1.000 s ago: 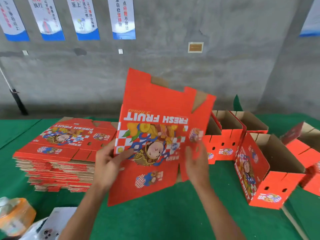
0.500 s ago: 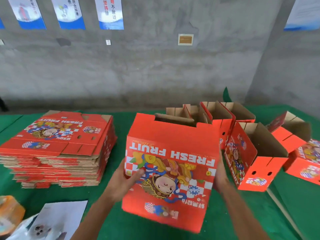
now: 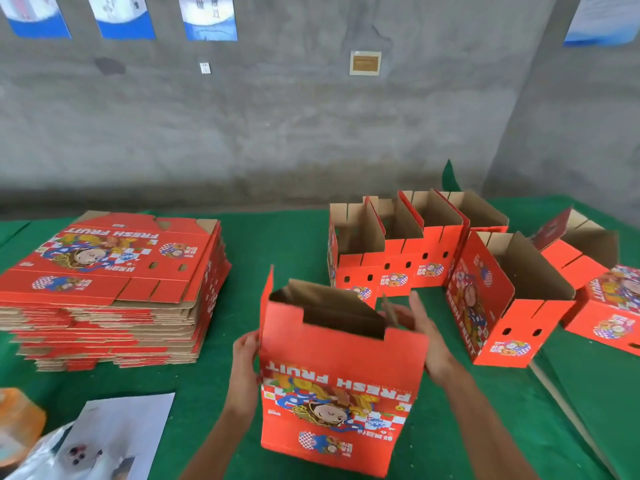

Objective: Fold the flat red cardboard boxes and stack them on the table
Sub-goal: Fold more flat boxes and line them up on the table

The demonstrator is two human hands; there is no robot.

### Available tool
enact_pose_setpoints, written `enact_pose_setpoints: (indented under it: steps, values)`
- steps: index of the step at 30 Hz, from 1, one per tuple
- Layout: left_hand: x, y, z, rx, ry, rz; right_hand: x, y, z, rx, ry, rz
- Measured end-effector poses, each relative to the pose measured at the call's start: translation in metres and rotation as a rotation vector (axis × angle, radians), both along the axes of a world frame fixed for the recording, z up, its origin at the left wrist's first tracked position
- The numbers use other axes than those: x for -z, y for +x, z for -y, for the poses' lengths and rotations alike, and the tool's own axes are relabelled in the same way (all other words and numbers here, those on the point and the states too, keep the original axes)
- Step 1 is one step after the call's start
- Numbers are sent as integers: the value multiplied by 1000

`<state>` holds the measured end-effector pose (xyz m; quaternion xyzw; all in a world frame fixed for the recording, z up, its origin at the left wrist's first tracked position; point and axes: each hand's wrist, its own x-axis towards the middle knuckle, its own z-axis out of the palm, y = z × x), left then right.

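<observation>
A red "FRESH FRUIT" box (image 3: pixel 341 362), opened into a tube, stands upright on the green table (image 3: pixel 277 244) right in front of me, its brown inside showing at the top. My left hand (image 3: pixel 245 355) grips the box's left edge. My right hand (image 3: pixel 420 329) is at the top right corner with straight fingers touching a brown inner flap. A tall stack of flat red boxes (image 3: pixel 104 261) lies at the left. Three folded boxes (image 3: pixel 398 268) stand in a row behind.
Another folded box (image 3: pixel 498 306) lies on its side at the right, with more red boxes (image 3: pixel 613 306) at the right edge. A white printed sheet (image 3: pixel 121 434) and an orange-topped container (image 3: pixel 17 420) lie at the near left. A concrete wall stands behind the table.
The flat box I held up has been opened into a tube and lowered onto the table. My right hand moved from the front face to the top right flap.
</observation>
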<state>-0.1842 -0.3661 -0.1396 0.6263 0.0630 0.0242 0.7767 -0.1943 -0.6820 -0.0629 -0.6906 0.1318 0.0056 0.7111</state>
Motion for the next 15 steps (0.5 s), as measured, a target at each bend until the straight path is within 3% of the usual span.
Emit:
enact_pose_setpoints:
  steps: [5,8,10,15]
  values:
    - [-16,-6,0,38,93,4,-1,-3,-7,-117,115,51]
    - [-37,2,-9,67,198,154,-14,-4,-4,-232,-253,47]
    - [-50,9,-15,76,391,330,-20,1,3,-290,-418,-1]
    - [-59,31,-23,192,773,646,-23,6,7,-50,-395,49]
